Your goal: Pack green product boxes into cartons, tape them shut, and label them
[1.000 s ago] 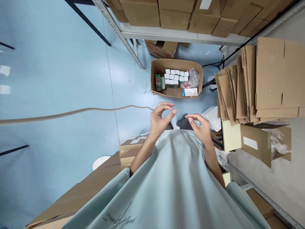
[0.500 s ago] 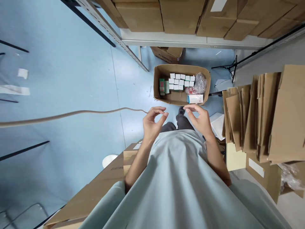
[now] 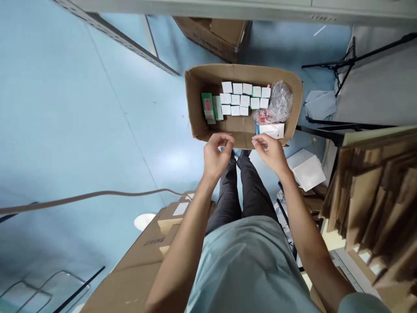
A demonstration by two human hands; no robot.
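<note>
Below my hands an open cardboard box (image 3: 197, 117) stands on the floor in front of my feet. Several small white boxes (image 3: 235, 99) are grouped in rows inside it. Green boxes (image 3: 208, 107) lie at its left, crumpled clear plastic wrap (image 3: 281, 102) at its right, and a white-and-blue box (image 3: 272, 129) in the near right corner. My left hand (image 3: 217, 155) is open, fingers loosely curved, over the near rim. My right hand (image 3: 271, 152) is open too, thumb close to the fingertips, by the white-and-blue box. Neither holds anything visible; contact with the rim is unclear.
A grey shelf beam (image 3: 208, 9) crosses the top, with another carton (image 3: 211, 37) behind. Flattened cardboard (image 3: 365, 191) stands at right near black stand legs (image 3: 350, 63). Stacked cartons (image 3: 140, 261) are at lower left, and a brown cord (image 3: 97, 194) crosses on the left.
My view has tipped down and come closer to the box. Both hands have reached forward to its near rim, their fingers drawn closer to the thumbs.
</note>
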